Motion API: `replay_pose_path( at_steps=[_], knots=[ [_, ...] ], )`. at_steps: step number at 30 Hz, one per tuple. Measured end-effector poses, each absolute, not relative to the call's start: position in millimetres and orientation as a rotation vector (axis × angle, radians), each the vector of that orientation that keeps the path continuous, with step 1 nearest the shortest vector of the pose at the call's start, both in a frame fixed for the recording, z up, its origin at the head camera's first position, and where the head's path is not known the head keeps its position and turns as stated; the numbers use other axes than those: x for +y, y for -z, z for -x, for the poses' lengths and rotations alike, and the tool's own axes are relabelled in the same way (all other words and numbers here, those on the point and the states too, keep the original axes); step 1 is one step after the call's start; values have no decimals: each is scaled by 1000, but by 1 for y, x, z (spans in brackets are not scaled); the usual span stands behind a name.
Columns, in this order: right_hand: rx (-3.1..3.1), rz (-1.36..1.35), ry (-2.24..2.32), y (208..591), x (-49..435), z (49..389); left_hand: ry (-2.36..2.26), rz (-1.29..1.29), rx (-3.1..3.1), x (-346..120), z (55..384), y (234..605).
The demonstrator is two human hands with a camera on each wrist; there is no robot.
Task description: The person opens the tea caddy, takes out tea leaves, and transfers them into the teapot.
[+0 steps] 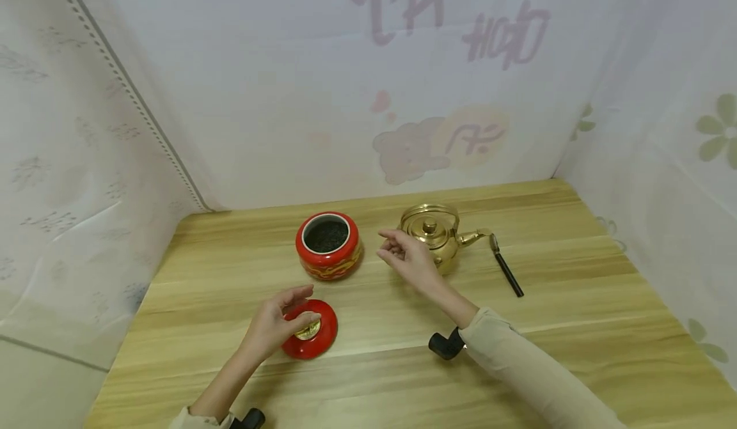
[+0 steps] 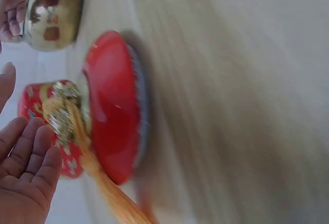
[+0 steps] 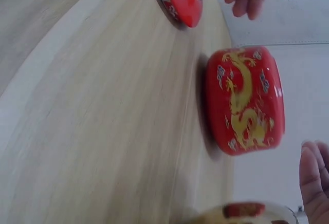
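A red lid (image 1: 324, 342) with a gold knob (image 1: 308, 332) lies on the table, and an orange tassel (image 2: 109, 188) hangs from the knob in the left wrist view. My left hand (image 1: 275, 324) hovers over the lid's left side, fingers loosely bent and thumb by the knob, gripping nothing. Behind the lid stands an uncovered red jar (image 1: 329, 266) with a yellow dragon (image 3: 241, 100) and dark contents inside. My right hand (image 1: 410, 261) is raised between this jar and a gold teapot (image 1: 440, 240), its fingers relaxed and holding nothing.
A small black-handled tool (image 1: 508, 274) lies by the teapot's spout, its handle towards the front right. Patterned cloth (image 1: 288, 109) encloses the wooden table (image 1: 380, 378) at the back and sides. A black wrist mount (image 1: 446, 346) sits below my right sleeve.
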State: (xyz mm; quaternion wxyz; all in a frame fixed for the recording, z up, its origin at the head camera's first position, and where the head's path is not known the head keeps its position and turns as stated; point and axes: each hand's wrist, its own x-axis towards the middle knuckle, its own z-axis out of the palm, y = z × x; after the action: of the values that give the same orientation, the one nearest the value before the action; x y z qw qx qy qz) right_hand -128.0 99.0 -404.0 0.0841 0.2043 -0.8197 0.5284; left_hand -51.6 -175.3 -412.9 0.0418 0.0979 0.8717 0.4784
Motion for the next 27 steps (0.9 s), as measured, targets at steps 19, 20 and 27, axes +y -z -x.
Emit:
replay_pose_path(
  at_steps=[19,20,27],
  knots=[
    [-2594,-699,-1657,420,59,164,-1371,-339,2774,-182,47,432],
    [-2599,-703,-1649,421,58,165,-1369,-350,2783,-182,46,433],
    [-2643,-706,-1570,425,48,173,-1307,-419,2879,-184,42,438]
  ],
)
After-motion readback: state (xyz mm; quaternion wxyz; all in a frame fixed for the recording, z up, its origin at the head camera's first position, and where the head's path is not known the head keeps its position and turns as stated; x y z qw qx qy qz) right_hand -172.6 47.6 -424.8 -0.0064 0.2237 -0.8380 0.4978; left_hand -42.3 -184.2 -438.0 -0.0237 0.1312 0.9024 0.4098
